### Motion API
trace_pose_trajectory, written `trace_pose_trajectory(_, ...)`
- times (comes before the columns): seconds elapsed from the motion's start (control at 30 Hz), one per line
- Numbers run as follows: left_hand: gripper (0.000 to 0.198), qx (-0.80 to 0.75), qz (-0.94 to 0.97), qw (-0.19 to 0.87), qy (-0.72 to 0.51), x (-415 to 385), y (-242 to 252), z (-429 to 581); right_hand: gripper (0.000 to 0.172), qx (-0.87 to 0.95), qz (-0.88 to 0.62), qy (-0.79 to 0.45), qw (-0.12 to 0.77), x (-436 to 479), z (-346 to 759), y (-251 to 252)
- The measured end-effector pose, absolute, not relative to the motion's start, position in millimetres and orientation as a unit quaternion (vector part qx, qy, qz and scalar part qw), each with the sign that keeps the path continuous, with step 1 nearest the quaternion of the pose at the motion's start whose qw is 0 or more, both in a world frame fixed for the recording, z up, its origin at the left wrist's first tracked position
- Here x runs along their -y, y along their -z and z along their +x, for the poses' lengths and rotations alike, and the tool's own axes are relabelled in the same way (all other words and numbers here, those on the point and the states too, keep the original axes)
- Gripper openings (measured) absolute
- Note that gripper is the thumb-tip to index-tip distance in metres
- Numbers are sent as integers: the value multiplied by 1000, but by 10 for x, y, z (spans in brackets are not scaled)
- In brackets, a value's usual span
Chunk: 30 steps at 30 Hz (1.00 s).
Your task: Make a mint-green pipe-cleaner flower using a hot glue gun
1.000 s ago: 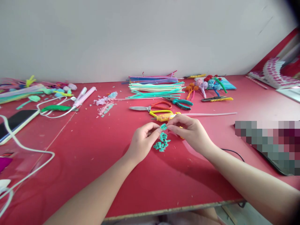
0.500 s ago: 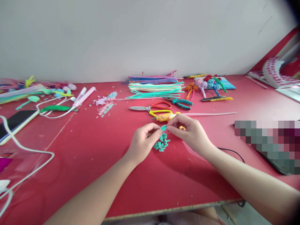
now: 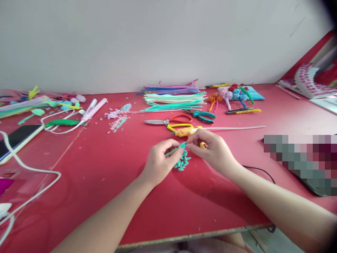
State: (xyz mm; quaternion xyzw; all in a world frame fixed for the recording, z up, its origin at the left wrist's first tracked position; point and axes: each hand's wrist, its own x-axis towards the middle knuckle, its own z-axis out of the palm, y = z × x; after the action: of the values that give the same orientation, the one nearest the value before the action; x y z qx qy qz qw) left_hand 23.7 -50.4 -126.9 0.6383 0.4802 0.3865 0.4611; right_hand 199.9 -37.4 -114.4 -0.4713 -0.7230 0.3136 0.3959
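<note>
Near the table's middle, my left hand (image 3: 162,160) is closed, thumb and forefinger pinching a small teal pipe cleaner piece (image 3: 182,145). A pale green strip (image 3: 170,152) shows between the same fingers. My right hand (image 3: 212,144) is also closed, its thumb and fingertips meeting at the right end of the teal piece. Just below the fingertips lies a small pile of teal pipe cleaner pieces (image 3: 182,164) on the red table (image 3: 168,211). Behind my right hand, a yellow tool with a pointed metal tip (image 3: 184,131) is partly hidden.
Scissors (image 3: 158,122) with red and yellow handles and teal-handled pliers (image 3: 206,116) lie beyond my hands. Bundled pipe cleaners (image 3: 173,98) are against the wall. Pipe cleaner flowers (image 3: 225,94) and a cutter (image 3: 243,111) lie right. A hair straightener (image 3: 96,109) and phone (image 3: 21,140) lie left.
My left fingers have shifted a little, and the pale green strip now shows between them. The teal piece has tilted slightly. My right hand stays almost in place.
</note>
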Motion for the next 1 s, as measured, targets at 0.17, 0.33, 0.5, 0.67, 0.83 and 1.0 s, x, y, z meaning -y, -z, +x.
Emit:
trace_pose_trajectory(0.17, 12, -487, 638, 440, -402, 505, 1262, 239, 5, 722, -468, -314, 402, 382, 1997, 1153)
trace_pose_trajectory(0.33, 10, -487, 652, 413, -410, 494, 1273, 235, 6, 731, -456, -306, 405, 401, 1995, 1130)
trace_pose_trajectory(0.5, 9, -480, 679, 371, -413, 502, 1267, 234, 8, 737, -452, -297, 406, 421, 1999, 1114)
trace_pose_trajectory(0.67, 10, -478, 703, 333, -408, 506, 1280, 222, 8, 746, -445, -286, 405, 433, 2000, 1113)
trace_pose_trajectory(0.83, 9, -476, 713, 318, -404, 501, 1307, 205, 9, 752, -435, -277, 410, 440, 1994, 1092)
trace_pose_trajectory(1.0, 9, -470, 720, 308, -407, 499, 1312, 201, 10, 757, -436, -272, 404, 440, 1995, 1085)
